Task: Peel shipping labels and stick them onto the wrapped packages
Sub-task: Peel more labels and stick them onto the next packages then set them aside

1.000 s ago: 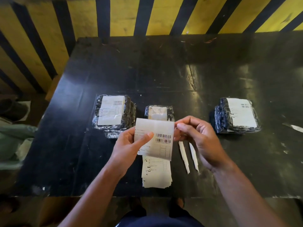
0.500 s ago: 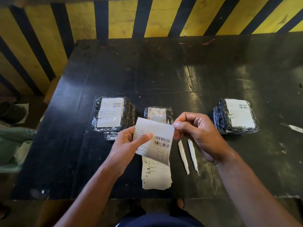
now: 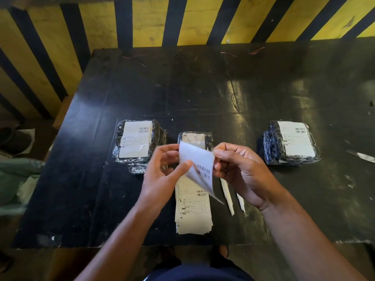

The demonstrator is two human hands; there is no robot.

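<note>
Both my hands hold one white shipping label (image 3: 199, 166) above the table, tilted and blurred. My left hand (image 3: 162, 175) pinches its left edge with the thumb on the printed face. My right hand (image 3: 241, 169) pinches its upper right corner. Under them lies a stack of labels (image 3: 192, 209). Three black wrapped packages sit in a row: the left package (image 3: 138, 142) and the right package (image 3: 290, 142) each carry a label, and the middle package (image 3: 195, 137) is partly hidden behind the held label.
Two narrow white backing strips (image 3: 228, 196) lie right of the stack. Another white strip (image 3: 361, 156) lies at the far right. The black table (image 3: 182, 88) meets a yellow-and-black striped wall (image 3: 154, 21). Green bags (image 3: 14, 179) sit left of the table.
The held label has turned from facing flat toward me to a steep tilt, and its right edge has swung inward. My left thumb has slid further onto its face.
</note>
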